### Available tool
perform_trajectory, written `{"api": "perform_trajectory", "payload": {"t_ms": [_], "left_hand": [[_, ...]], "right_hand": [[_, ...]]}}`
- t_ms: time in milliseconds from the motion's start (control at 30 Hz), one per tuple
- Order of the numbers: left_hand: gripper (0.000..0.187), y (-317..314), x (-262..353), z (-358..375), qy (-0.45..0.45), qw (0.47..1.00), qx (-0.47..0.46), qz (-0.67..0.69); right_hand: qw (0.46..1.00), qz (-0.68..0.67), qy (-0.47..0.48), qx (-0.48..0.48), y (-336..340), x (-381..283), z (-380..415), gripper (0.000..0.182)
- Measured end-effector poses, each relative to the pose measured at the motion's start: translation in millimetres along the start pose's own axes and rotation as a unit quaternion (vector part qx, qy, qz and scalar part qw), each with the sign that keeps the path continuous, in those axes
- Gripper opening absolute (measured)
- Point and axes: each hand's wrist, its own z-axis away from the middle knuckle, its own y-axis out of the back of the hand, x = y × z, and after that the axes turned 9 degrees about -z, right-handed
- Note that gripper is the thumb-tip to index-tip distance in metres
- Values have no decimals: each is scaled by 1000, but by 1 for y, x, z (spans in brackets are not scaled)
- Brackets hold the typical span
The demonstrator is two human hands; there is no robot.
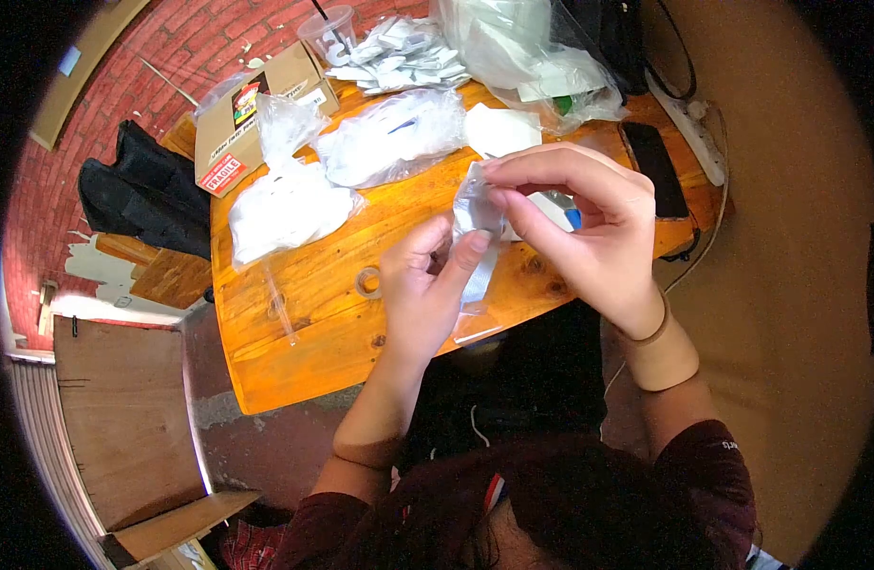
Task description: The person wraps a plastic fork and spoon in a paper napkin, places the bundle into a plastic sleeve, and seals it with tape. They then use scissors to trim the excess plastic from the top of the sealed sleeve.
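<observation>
Silvery packet (476,213) is pinched by left hand (422,287) and right hand (596,220) (near top edge), and could be torn if overpulled.

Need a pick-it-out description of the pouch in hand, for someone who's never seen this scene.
Find the orange-brown wooden table, then the left hand and right hand over its near side. Between their fingers is a narrow silvery pouch. Unlike the heap of pale packets at the table's far side, it is held up, gripped by both hands.
</observation>
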Motion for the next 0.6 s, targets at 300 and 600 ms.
{"api": "perform_trajectory", "payload": {"t_ms": [300,600], "left_hand": [[36,8,-1,-3,67,988,-67,121],[34,-2,20,-2,28,993,18,117]], "right_hand": [[1000,-1,16,-20,-4,3,4,12],[1000,-23,3,15,-3,14,7,13]]}}
